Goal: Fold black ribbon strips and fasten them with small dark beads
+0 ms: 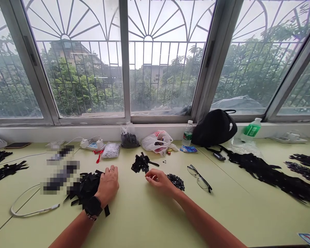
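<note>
My left hand (107, 183) rests knuckles-up on the pale green table (150, 217), its fingers curled down onto the right edge of a heap of black ribbon pieces (85, 187); a black watch sits on that wrist. My right hand (158, 179) lies a little to the right, fingertips pinched together on something tiny that I cannot make out. A smaller pile of black bows (142, 162) lies just beyond it, and a patch of small dark beads (176, 181) sits at its right side.
Glasses (199, 177) lie right of the beads. Along the window sill stand plastic bags (157, 141), a water bottle (187, 133), a black bag (214, 127) and a power strip (93, 144). Long black trim (271, 174) covers the right side. A white cable (28, 206) loops at left.
</note>
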`<state>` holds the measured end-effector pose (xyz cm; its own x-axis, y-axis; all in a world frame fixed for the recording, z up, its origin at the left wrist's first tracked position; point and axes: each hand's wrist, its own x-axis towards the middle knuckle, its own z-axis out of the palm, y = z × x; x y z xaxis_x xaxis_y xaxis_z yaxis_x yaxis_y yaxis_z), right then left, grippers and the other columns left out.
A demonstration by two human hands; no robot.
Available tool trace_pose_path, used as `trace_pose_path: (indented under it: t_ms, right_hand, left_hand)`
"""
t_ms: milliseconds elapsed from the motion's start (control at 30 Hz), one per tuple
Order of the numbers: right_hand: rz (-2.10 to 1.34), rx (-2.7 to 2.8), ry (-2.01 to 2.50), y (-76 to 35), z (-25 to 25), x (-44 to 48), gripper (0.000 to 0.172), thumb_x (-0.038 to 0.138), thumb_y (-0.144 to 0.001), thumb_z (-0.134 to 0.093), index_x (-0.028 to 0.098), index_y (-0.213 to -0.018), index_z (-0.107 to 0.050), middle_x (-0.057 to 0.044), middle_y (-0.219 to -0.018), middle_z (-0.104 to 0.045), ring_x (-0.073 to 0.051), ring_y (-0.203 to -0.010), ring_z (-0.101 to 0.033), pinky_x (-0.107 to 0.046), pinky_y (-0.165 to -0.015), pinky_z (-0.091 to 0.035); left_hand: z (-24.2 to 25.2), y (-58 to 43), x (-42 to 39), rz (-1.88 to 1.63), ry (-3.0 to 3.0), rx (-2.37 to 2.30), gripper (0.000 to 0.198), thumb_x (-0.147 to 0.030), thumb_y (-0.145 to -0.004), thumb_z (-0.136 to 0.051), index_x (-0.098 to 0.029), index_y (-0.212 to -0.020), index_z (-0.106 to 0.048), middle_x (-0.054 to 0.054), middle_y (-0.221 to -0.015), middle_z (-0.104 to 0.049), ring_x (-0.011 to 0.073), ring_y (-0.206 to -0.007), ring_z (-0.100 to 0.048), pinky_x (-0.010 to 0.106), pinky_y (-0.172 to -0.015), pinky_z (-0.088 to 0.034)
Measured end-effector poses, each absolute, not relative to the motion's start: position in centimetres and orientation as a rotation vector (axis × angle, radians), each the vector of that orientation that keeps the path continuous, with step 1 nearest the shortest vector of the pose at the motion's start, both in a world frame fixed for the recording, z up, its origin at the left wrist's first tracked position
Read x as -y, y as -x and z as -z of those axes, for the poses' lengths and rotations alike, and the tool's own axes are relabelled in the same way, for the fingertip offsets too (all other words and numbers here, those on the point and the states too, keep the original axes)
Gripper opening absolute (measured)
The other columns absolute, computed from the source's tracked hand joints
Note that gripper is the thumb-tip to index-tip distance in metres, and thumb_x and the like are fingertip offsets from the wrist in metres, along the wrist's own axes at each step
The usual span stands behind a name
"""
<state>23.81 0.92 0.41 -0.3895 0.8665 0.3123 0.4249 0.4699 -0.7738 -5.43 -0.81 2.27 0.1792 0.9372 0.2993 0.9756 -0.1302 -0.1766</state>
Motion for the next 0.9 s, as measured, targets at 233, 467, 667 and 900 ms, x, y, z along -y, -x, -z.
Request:
trace_pose_path:
  t_ms: [233,467,667,900]
  right_hand:
    - [-0.780,2.008,1.065,-23.9,-0.1,-1.2,0.017,0.032,-0.095,-0.063,0.019,-0.094,-0.074,-0.006,-0.094,-0.070,-0.017,-0.079,-0.062,-0.027,-0.069,-0.049]
    - [-0.770,2.007,1.075,-23.8,-0.1,-1.1,0.017,0.031,-0.094,-0.063,0.019,-0.092,-0.074,-0.004,-0.091,-0.069,-0.015,-0.074,-0.059,-0.026,-0.067,-0.047]
    - [-0.774,2.008,1.081,-23.7,-0.4,-1.0,0.017,0.032,-0.094,-0.063,0.019,-0.090,-0.074,-0.004,-0.090,-0.069,-0.014,-0.069,-0.055,-0.026,-0.063,-0.044]
    - [-0.758,2.011,1.089,-23.7,-0.3,-0.9,0.018,0.033,-0.093,-0.064,0.019,-0.089,-0.074,-0.004,-0.088,-0.069,-0.014,-0.068,-0.054,-0.026,-0.063,-0.043]
  left_hand:
    - [-2.1,5.8,1.2,0.053,2.196,1.825,0.051,0.006,-0.091,-0.042,-0.010,-0.136,-0.061,0.021,-0.138,-0.058,0.0338,-0.116,-0.058,0.042,-0.086,-0.052]
    - [-2.8,5.7,1.3,0.143,2.171,1.746,0.045,0.005,-0.096,-0.039,-0.015,-0.123,-0.069,0.017,-0.132,-0.061,0.0321,-0.109,-0.058,0.042,-0.086,-0.047]
    - [-4.8,4.8,1.8,0.344,2.180,1.713,0.041,0.007,-0.092,-0.043,-0.017,-0.105,-0.072,0.012,-0.117,-0.066,0.0295,-0.103,-0.055,0.040,-0.086,-0.044]
    - [-5.1,4.8,1.7,0.341,2.278,1.739,0.039,0.010,-0.087,-0.044,-0.018,-0.095,-0.070,0.011,-0.103,-0.066,0.0285,-0.101,-0.055,0.039,-0.085,-0.042]
